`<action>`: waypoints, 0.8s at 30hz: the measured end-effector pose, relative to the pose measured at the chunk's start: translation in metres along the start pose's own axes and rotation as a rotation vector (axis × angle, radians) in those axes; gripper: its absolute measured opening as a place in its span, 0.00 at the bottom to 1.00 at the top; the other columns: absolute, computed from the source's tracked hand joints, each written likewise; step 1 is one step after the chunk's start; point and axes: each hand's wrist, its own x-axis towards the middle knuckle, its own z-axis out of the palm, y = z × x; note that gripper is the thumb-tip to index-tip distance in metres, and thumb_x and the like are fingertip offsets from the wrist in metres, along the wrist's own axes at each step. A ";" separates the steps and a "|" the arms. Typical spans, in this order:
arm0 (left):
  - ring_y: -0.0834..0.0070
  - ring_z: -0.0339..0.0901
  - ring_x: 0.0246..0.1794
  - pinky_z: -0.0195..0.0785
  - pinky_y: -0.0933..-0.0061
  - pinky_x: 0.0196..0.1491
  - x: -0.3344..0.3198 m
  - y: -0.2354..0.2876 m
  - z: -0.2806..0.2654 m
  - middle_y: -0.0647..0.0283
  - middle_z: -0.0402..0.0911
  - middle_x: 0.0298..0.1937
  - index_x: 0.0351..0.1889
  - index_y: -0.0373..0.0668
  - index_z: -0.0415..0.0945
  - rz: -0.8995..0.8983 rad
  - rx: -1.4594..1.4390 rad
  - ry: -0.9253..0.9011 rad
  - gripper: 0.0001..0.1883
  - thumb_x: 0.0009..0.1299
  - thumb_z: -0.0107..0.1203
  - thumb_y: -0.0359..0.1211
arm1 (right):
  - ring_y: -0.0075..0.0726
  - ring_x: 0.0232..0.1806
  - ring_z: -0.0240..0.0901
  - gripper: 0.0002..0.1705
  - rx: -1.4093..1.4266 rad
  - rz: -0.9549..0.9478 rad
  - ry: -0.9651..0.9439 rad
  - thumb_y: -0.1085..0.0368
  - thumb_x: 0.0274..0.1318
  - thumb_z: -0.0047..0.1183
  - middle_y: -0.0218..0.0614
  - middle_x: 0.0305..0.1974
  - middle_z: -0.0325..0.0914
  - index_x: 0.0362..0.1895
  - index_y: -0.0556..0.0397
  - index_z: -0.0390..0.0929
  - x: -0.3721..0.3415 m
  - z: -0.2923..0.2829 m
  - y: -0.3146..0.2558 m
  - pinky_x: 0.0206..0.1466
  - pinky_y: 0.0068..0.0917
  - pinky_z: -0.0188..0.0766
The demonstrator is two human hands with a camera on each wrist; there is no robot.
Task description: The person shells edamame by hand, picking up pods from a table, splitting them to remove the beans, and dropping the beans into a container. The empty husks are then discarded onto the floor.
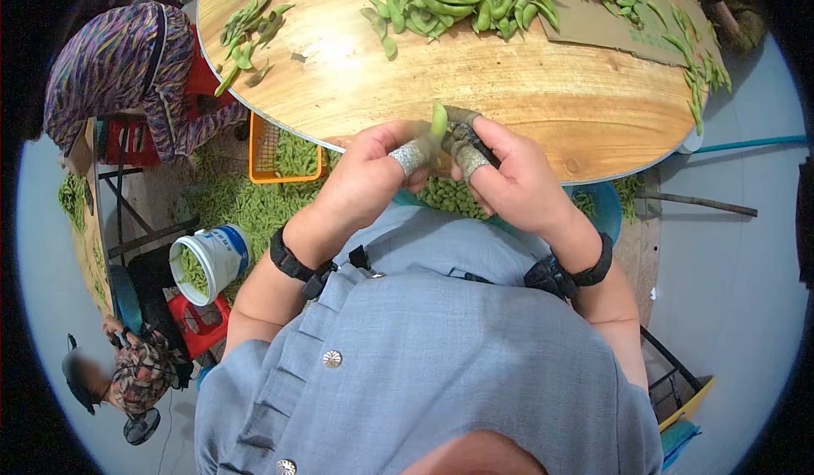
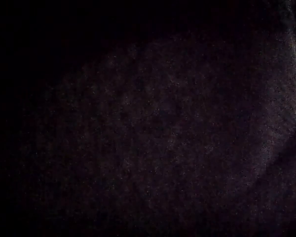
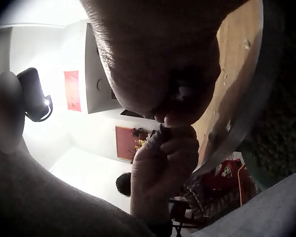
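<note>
In the head view a green soybean pod (image 1: pixel 438 122) stands upright between my two hands, at the near edge of the round wooden table (image 1: pixel 339 94). My left hand (image 1: pixel 373 168) pinches it from the left, its thumb wrapped in grey tape. From the other side my right hand (image 1: pixel 521 174) grips it with curled fingers, the thumb taped and the forefinger covered in something dark. Fingertips hide the pod's lower end. The right wrist view shows both hands meeting in shadow. Almost everything in the left wrist view is black.
A heap of pods (image 1: pixel 475 0) lies across the table, partly beside flattened cardboard (image 1: pixel 610 30). Below are an orange crate (image 1: pixel 254 149), a white bucket (image 1: pixel 233 250) and pods spread on the floor (image 1: pixel 254 208). Two other people sit at the left.
</note>
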 end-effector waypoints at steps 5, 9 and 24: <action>0.74 0.73 0.27 0.67 0.70 0.33 0.002 -0.007 0.002 0.59 0.80 0.32 0.47 0.36 0.75 0.503 0.751 0.107 0.11 0.67 0.49 0.25 | 0.28 0.29 0.72 0.22 0.170 0.029 -0.046 0.70 0.52 0.44 0.37 0.33 0.76 0.55 0.56 0.70 -0.001 -0.003 0.001 0.34 0.28 0.72; 0.69 0.75 0.29 0.68 0.66 0.35 0.003 -0.005 0.000 0.54 0.79 0.30 0.44 0.36 0.76 0.711 1.227 0.170 0.09 0.67 0.49 0.26 | 0.20 0.21 0.66 0.23 0.279 0.212 -0.099 0.70 0.56 0.42 0.30 0.31 0.74 0.58 0.52 0.67 0.002 -0.004 0.003 0.22 0.20 0.65; 0.65 0.73 0.23 0.64 0.70 0.26 0.002 -0.003 0.015 0.57 0.73 0.24 0.39 0.37 0.74 0.625 1.172 0.092 0.11 0.60 0.60 0.28 | 0.13 0.15 0.53 0.21 0.767 0.437 -0.060 0.69 0.59 0.37 0.26 0.26 0.68 0.57 0.48 0.68 -0.012 0.000 -0.003 0.14 0.13 0.54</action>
